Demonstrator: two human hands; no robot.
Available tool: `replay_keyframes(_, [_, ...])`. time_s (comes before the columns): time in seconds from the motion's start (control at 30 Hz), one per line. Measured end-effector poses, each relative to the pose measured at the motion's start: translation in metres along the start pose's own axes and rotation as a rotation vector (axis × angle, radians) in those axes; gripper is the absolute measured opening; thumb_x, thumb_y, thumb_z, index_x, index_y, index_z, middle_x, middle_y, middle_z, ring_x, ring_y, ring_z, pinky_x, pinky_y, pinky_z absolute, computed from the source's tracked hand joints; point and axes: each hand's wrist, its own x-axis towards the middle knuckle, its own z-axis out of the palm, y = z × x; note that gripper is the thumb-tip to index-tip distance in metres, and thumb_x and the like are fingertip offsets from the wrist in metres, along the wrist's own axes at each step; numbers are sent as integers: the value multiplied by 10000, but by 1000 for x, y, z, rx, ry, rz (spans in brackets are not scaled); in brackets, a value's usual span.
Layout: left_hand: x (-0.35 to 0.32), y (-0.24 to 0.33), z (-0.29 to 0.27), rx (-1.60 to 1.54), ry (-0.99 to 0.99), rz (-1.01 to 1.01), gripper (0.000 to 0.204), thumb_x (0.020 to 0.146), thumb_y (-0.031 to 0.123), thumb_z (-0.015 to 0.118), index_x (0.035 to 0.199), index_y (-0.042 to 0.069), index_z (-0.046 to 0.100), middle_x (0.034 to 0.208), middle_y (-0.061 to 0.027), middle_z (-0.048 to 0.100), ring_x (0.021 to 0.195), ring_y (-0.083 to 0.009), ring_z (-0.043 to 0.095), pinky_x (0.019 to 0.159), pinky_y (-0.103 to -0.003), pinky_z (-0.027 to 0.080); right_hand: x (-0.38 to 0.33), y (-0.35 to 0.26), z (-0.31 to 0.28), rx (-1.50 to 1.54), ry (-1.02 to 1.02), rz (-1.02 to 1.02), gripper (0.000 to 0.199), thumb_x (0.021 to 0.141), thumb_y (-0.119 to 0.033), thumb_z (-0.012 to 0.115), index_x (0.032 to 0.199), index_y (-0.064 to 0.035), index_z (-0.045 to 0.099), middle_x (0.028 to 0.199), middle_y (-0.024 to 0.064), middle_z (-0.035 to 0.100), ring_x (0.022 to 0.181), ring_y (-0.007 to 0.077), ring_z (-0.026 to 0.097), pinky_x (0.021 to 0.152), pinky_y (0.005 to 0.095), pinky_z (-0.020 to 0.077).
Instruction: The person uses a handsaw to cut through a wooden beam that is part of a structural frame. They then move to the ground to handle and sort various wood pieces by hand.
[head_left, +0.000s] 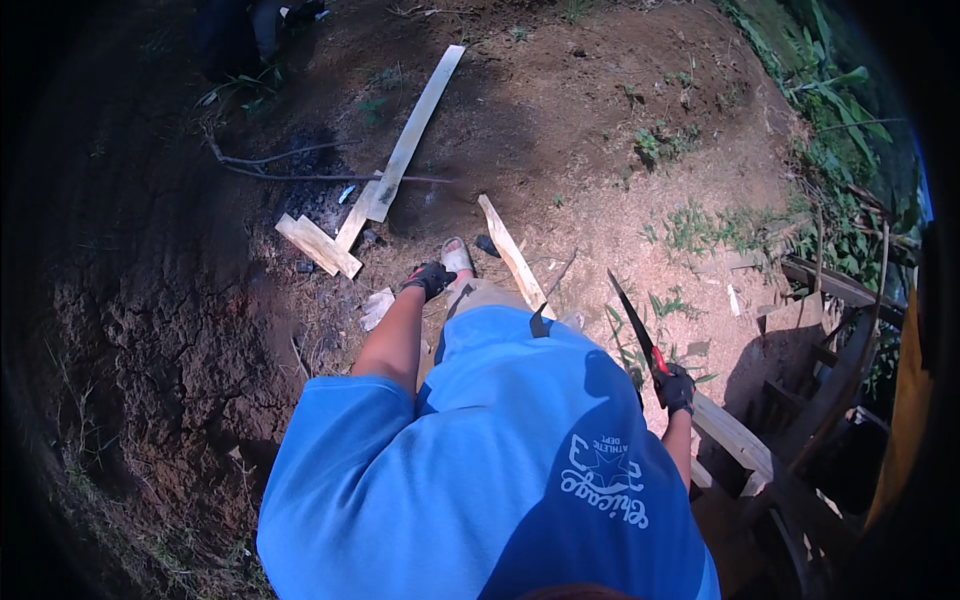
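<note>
My right hand, in a black glove, grips a pruning saw by its red handle. The dark blade points up and away to the left, over the ground. My left hand, also gloved in black, hangs beside my leg near my sandalled foot. Its fingers look loosely bent, and I see nothing in them. In front of my legs lies a pale, rough-edged board, its near end hidden by my blue shirt. Further left, short boards lie close to a long narrow plank.
A thin branch crosses a dark, ashy patch behind the short boards. Stacked timber stands at the right beside green plants. Sawdust covers the ground ahead. Cracked earth rises at the left, and someone's legs show at the far left.
</note>
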Motion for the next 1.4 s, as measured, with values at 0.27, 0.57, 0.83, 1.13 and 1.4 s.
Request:
replay_keyframes(0.27, [38,-86,21,12,-161,-258,576,972,610,687,1211,105,828,1284,-190,786,1223,-369,742,1064,-484,557,-71,89,68,21,-221,155,448,924,-558,687,837,-140,823,772,92,796,775,305,792,759,473,601])
replay_keyframes(0.57, [99,-1,-49,-121,-356,-340,248,964,348,826,882,149,701,770,-50,612,646,-214,529,583,-420,365,-209,117,174,245,-350,646,441,990,-503,718,938,-86,851,855,106,825,920,277,819,885,437,632])
replay_keyframes(0.83, [201,141,-85,891,-201,573,491,1045,467,596,1312,93,768,1349,-215,733,1311,-417,665,1112,-531,517,-267,120,258,324,-476,851,619,805,-573,844,1224,-116,840,1353,169,772,1284,314,734,1080,444,577])
replay_keyframes(1.13, [157,250,-4,941,-352,698,533,1064,505,583,1361,90,739,1454,-218,685,1360,-442,631,1130,-538,514,-293,167,273,493,-498,1000,394,851,-363,849,1151,-109,859,1213,157,822,1154,274,793,977,431,619])
replay_keyframes(1.4, [114,142,-26,929,-352,573,548,1043,551,606,1218,70,800,1306,-241,755,1263,-411,710,1076,-510,549,-175,130,180,248,-377,704,482,917,-487,825,1183,-85,837,1224,163,815,1151,331,786,952,470,633])
